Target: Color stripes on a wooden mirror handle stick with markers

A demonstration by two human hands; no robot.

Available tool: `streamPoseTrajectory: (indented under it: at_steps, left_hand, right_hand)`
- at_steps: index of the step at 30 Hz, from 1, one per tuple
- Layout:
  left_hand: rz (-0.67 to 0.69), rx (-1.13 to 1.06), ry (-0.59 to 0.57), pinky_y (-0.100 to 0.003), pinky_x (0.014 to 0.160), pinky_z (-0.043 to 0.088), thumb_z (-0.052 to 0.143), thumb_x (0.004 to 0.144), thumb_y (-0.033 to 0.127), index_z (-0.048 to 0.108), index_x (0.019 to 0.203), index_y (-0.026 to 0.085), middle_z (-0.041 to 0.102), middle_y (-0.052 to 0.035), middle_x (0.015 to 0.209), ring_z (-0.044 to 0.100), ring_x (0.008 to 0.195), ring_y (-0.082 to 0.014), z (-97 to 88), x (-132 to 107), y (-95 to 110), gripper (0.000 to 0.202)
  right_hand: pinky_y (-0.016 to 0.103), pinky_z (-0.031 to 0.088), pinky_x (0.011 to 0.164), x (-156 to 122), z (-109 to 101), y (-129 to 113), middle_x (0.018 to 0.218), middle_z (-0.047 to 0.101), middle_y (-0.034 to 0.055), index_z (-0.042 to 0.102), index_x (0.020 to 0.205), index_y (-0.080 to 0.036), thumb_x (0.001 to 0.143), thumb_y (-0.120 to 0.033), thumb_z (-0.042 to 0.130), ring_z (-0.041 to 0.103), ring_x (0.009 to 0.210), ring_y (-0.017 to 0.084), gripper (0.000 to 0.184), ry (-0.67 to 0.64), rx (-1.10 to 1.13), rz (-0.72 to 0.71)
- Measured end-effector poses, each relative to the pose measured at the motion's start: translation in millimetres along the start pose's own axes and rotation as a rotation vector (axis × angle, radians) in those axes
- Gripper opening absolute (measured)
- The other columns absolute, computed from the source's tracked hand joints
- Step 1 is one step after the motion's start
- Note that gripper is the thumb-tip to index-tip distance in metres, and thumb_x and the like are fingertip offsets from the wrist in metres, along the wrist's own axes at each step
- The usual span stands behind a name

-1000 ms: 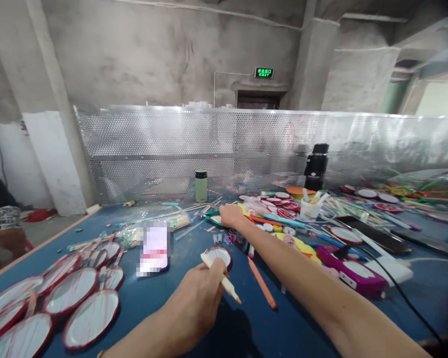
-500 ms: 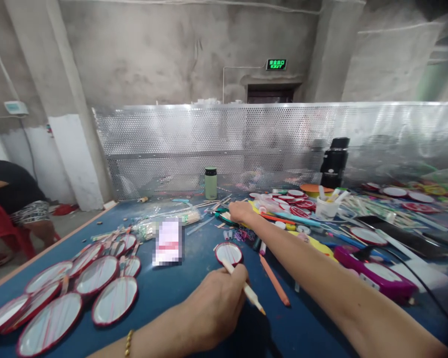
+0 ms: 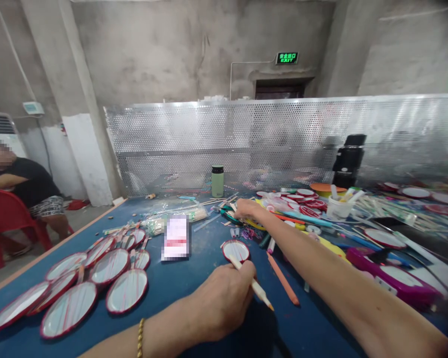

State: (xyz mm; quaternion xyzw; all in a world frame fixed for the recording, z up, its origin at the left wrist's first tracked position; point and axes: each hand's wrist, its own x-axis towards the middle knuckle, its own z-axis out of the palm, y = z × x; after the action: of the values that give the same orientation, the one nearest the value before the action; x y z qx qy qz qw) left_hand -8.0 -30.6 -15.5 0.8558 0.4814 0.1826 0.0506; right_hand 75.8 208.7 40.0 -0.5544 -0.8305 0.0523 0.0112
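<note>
My left hand [image 3: 224, 297] is closed around the pale wooden handle [image 3: 260, 292] of a small round hand mirror [image 3: 236, 251]. The mirror's red-rimmed disc points away from me, and the tapered handle end sticks out on the right with an orange-yellow tip. My right arm stretches across the table, and my right hand [image 3: 247, 209] is at a pile of small craft bits with its fingers bent down. A dark green item [image 3: 228, 215] lies at its fingertips; what the fingers hold is hidden. Below that hand are small purple loops [image 3: 248, 233].
Several red-rimmed mirrors [image 3: 127, 291] lie at left, near a bright phone [image 3: 176, 237]. An orange stick [image 3: 283, 279], purple device [image 3: 390, 278], white cup [image 3: 338, 208] and black flask [image 3: 349, 161] are right. A green bottle [image 3: 217, 181] stands before a perforated metal screen [image 3: 179, 139]. A person sits far left.
The view has turned slightly left, so most things appear further right. My left hand still holds the mirror. My right hand stays at the pile, with only slight movement.
</note>
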Motion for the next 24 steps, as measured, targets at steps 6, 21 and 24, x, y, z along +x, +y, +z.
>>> streamPoseTrajectory:
  at_steps: [6, 21, 24]
  left_hand:
    - [-0.065, -0.123, 0.08, -0.027, 0.058, 0.035, 0.039, 0.096, 0.015, 0.046, 0.096, 0.022, 0.065, -0.0029, 0.078, 0.058, 0.065, -0.0181, 1.7, -1, -4, 0.01]
    - [-0.15, -0.48, 0.209, -0.024, 0.05, 0.023, 0.032, 0.1, 0.026, 0.045, 0.084, 0.022, 0.034, 0.009, 0.059, 0.029, 0.049, -0.0115, 2.9, 7, -5, 0.021]
    - [-0.159, -0.484, 0.219, -0.023, 0.051, 0.024, 0.033, 0.102, 0.029, 0.046, 0.084, 0.022, 0.036, 0.009, 0.06, 0.029, 0.05, -0.0115, 2.4, 7, -3, 0.023]
  right_hand:
    - [0.031, 0.056, 0.073, -40, -16, 7, 0.1, 0.067, 0.0047, 0.064, 0.105, -0.012, 0.095, -0.036, 0.06, 0.066, 0.083, 0.015, 0.026, -0.03, 0.367, -0.114]
    - [0.016, 0.034, 0.029, -185, 35, 33, 0.055, 0.058, -0.0029, 0.064, 0.073, -0.014, 0.075, -0.059, 0.065, 0.041, 0.035, 0.004, 0.045, -0.198, 1.225, -0.308]
    - [0.014, 0.033, 0.031, -183, 34, 33, 0.048, 0.053, -0.0043, 0.065, 0.068, -0.014, 0.075, -0.057, 0.066, 0.04, 0.035, 0.004, 0.044, -0.164, 1.254, -0.323]
